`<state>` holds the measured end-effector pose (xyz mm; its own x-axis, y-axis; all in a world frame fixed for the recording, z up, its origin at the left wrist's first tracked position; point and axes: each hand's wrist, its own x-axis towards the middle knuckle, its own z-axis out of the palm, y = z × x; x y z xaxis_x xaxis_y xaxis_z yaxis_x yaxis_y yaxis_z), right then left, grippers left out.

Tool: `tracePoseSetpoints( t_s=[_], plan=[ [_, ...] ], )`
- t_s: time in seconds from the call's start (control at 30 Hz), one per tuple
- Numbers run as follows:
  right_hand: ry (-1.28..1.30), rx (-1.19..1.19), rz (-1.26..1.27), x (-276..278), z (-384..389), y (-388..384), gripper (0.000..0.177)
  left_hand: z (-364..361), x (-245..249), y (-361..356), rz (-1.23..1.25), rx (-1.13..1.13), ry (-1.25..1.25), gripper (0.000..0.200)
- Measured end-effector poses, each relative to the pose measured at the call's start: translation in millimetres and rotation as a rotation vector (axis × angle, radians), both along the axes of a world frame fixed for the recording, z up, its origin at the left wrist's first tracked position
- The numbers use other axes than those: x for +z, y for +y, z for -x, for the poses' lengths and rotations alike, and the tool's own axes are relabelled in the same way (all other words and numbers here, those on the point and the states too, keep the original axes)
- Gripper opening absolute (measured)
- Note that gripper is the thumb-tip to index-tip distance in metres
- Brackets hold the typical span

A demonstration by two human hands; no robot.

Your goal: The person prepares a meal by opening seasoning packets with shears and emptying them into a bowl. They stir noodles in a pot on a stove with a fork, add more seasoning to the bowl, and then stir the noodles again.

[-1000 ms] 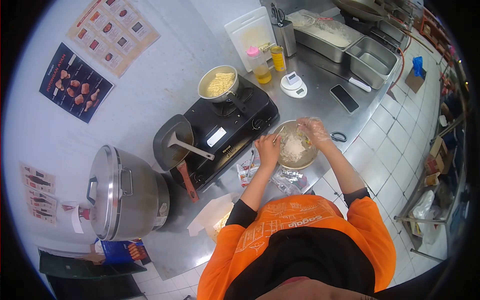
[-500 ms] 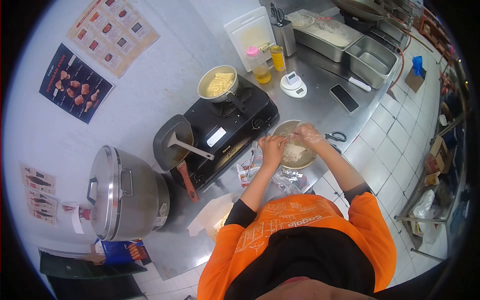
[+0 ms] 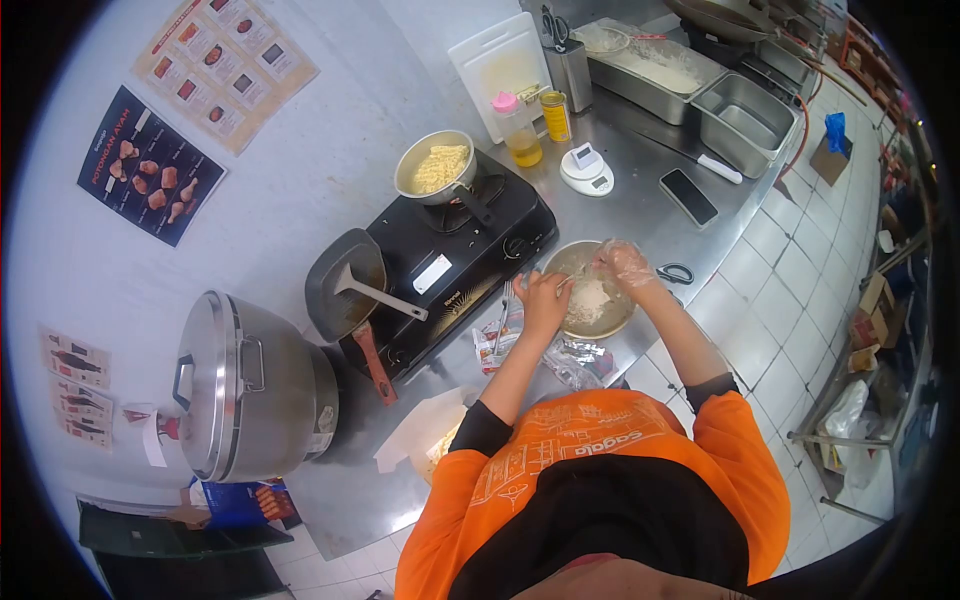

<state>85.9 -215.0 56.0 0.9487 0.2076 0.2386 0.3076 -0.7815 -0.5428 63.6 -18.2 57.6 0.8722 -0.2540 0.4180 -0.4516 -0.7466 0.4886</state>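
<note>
A round metal bowl (image 3: 600, 326) with pale flour-like powder (image 3: 590, 300) stands near the counter's front edge. Over its left rim is my left hand (image 3: 543, 300), bare, fingers bent together around something too small to make out. My right hand (image 3: 624, 264), in a clear plastic glove, is over the bowl's upper right side with its fingers closed; what they pinch is hidden. A thin light strand or utensil seems to lie between the two hands. Left of the bowl are a fork (image 3: 504, 305) and plastic packets (image 3: 580, 362). Black-handled scissors (image 3: 676, 273) lie right of it.
A black stove (image 3: 450, 270) bears a pot of noodles (image 3: 440, 168) and a square pan (image 3: 325, 290). Beyond are an oil bottle (image 3: 518, 135), scale (image 3: 587, 172), phone (image 3: 688, 196), knife (image 3: 718, 168) and metal trays (image 3: 745, 125). A large cooker (image 3: 270, 390) stands left.
My right hand has shifted slightly right and up, away from my left hand, and more of the powder shows. My left hand has moved very slightly left.
</note>
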Motion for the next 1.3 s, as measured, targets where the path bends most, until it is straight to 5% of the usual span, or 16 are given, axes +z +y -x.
tracePoseSetpoints(
  t_s=[0.8,1.13,1.3],
  plan=[
    [-0.076,0.307,0.07,-25,-8,10,0.028,-5,1,-4,0.269,-0.181,0.276,0.015],
    [0.096,0.036,0.084,10,9,5,0.02,-13,-1,5,0.36,-0.171,0.205,0.013],
    [0.019,0.262,0.232,-11,4,13,0.015,-10,9,2,0.365,-0.15,0.195,0.012]
  ],
)
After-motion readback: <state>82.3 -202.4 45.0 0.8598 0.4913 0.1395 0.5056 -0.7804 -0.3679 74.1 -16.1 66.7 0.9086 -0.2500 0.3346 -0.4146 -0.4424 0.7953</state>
